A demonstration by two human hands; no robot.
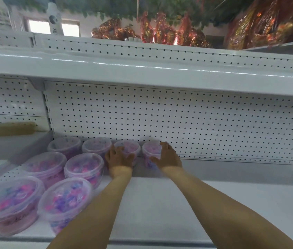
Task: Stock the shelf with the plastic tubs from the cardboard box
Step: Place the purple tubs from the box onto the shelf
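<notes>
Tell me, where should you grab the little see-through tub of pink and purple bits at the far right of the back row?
Probably around its side wall just under the lid rim, coming from the front. The clear plastic tub stands upright against the pegboard.

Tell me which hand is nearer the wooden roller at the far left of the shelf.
Left. The left hand is on a back-row tub, well right of the roller; the right hand holds the next tub further right.
</notes>
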